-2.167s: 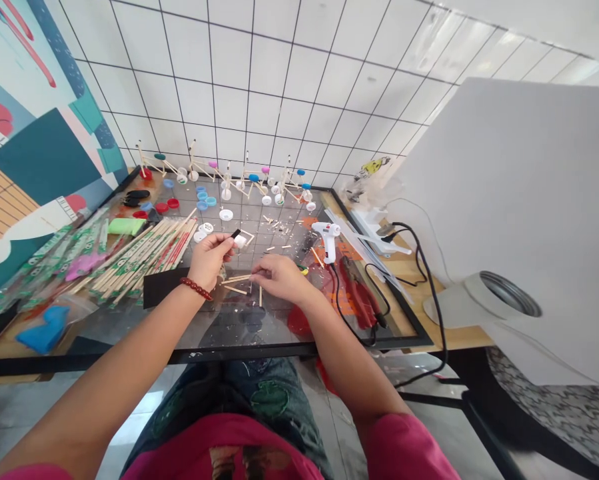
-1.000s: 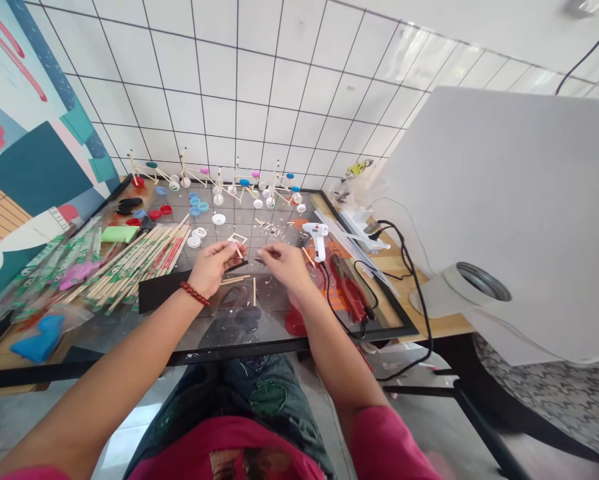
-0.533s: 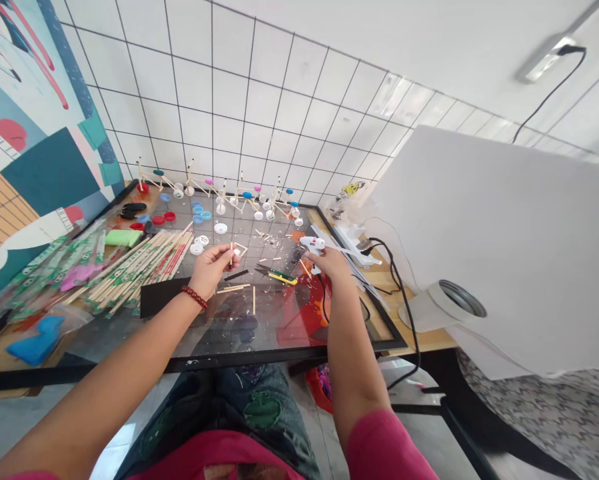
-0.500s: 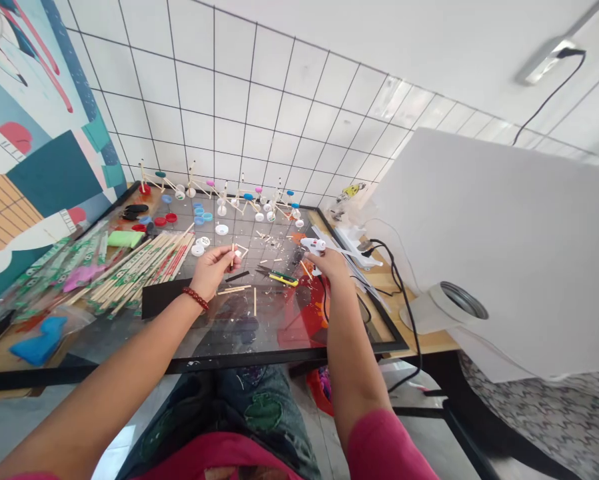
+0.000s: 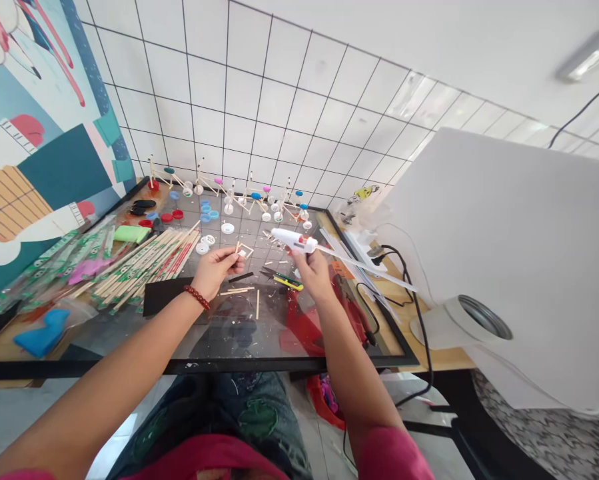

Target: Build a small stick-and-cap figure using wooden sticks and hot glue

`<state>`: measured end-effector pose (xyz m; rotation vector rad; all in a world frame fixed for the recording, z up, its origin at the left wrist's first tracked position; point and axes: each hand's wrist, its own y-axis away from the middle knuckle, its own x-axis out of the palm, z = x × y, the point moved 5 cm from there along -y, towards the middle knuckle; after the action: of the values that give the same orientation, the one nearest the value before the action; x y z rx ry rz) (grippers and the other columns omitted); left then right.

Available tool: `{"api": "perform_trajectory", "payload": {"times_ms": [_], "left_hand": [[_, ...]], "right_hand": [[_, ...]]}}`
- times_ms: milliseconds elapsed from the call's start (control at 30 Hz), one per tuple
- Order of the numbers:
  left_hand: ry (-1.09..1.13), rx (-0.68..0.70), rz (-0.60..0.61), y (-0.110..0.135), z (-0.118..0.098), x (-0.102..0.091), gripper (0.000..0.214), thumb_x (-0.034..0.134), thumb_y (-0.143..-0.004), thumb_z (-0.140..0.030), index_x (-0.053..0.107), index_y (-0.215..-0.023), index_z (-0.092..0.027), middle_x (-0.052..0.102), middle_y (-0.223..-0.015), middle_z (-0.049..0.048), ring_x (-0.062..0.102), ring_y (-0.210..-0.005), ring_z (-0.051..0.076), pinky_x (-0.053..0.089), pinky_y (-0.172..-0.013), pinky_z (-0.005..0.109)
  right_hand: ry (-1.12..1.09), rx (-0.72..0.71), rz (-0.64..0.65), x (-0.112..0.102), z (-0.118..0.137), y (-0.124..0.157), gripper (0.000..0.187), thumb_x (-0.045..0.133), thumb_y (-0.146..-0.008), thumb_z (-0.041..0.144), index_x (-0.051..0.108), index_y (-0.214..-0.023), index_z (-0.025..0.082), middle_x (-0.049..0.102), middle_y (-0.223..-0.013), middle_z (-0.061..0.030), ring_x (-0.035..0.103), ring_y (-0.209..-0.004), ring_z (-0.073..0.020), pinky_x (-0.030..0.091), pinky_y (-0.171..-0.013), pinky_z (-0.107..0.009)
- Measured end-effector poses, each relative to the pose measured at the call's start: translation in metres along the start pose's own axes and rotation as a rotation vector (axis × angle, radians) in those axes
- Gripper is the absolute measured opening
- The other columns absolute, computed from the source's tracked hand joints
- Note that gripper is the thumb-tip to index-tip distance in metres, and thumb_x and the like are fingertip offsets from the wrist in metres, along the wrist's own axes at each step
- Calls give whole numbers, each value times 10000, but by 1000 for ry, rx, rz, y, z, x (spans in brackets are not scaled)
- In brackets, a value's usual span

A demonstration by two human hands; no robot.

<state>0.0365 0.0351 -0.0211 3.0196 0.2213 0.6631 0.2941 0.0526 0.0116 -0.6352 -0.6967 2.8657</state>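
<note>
My left hand (image 5: 217,270) pinches a small frame of wooden sticks (image 5: 246,251) above the table, its fingers closed on one side of it. In my right hand (image 5: 313,268) is a white glue gun (image 5: 293,239), held by the grip with its nozzle pointing left toward the small frame, a gap between them. A long glue stick (image 5: 369,268) sticks out of the gun's back end. Yellow-handled thread snips (image 5: 285,280) lie on the table between my hands. Loose wooden sticks (image 5: 237,291) and a black strip (image 5: 240,277) lie near my left hand.
A pile of chopsticks (image 5: 139,267) and a blue lump (image 5: 43,333) lie at left. Small stick models (image 5: 254,200) on bottle caps line the back. Bottle caps (image 5: 205,212) stand nearby. At right are a black cable (image 5: 413,293) and a white lamp (image 5: 462,323).
My right hand has lifted the glue gun from the table's right side and brought it left, toward the stick frame. My left hand keeps its hold almost in place.
</note>
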Motion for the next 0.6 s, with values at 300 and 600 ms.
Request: {"api": "perform_trajectory", "payload": {"times_ms": [300, 600], "left_hand": [[-4, -54, 45, 5, 4, 3, 317, 980, -623, -303, 828, -857, -154, 766, -729, 51, 696, -644, 173, 612, -647, 314], [-35, -64, 50, 6, 6, 2, 370, 996, -612, -346, 828, -878, -153, 765, -751, 63, 706, -661, 192, 607, -639, 325]], "right_hand": [[14, -185, 277, 36, 30, 25, 454, 526, -1039, 537, 719, -1247, 182, 815, -1149, -139, 770, -1029, -291, 603, -970, -436], [130, -203, 251, 33, 27, 24, 429, 466, -1071, 513, 694, -1247, 195, 810, -1120, -150, 779, -1022, -313, 612, -940, -429]]}}
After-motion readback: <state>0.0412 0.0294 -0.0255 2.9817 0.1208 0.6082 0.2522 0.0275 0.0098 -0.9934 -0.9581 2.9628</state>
